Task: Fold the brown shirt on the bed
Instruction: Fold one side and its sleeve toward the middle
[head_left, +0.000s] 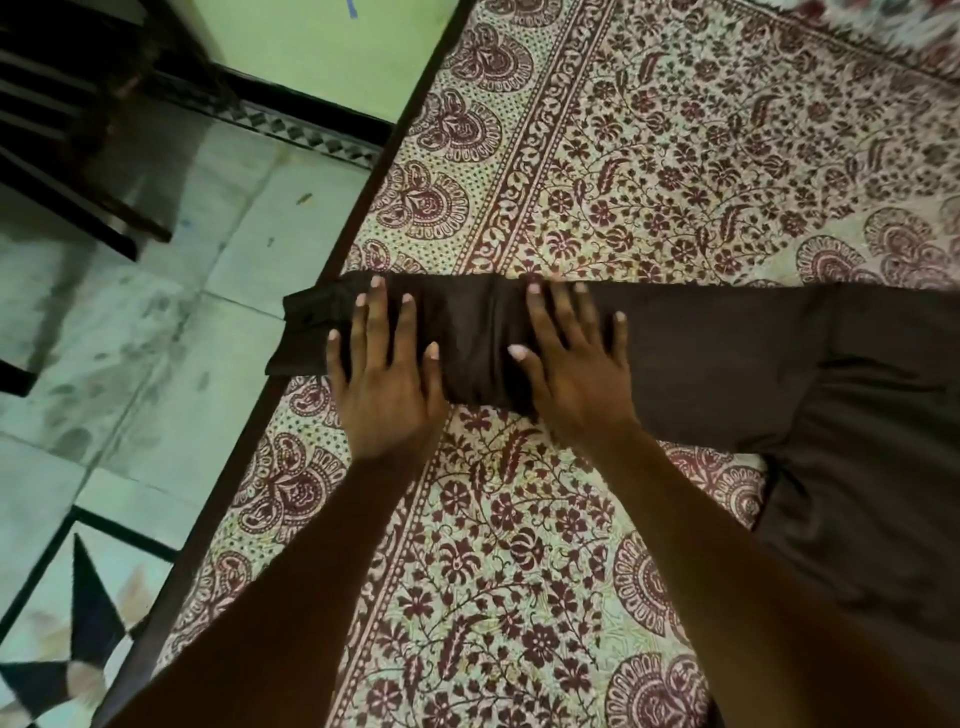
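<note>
- The shirt (872, 467) lies on the bed (519, 571). Its body is at the right of the view, partly out of frame, and one sleeve (467, 338) stretches leftward across the patterned cover.
- The cuff (306, 332) reaches past the bed's edge and hangs over the floor (130, 364).
- The left hand (384, 374) lies flat on the sleeve near the cuff, fingers straight and spread, gripping nothing.
- The right hand (571, 364) lies flat just beside it, nearer the shoulder. Its fingers are likewise spread and the heel of the palm sits at the sleeve's near edge.
- The step in hand looks like smoothing the sleeve before it is folded in over the body. No fold appears made yet.
- To do it well, press with the whole palms and sweep from the shoulder out toward the cuff, so creases run off the free end and do not bunch.
- A soft ridge of cloth between the two hands needs flattening first.
- The overhanging cuff should probably come back onto the bed before folding, since its weight may pull the sleeve askew.
- For the fold, one hand held flat at the shoulder seam would act as a hinge while the other carries the cuff across, which should give a straight fold line.
- The cloth looks thin and may slide on the cover, so light, even pressure suits it.
</note>
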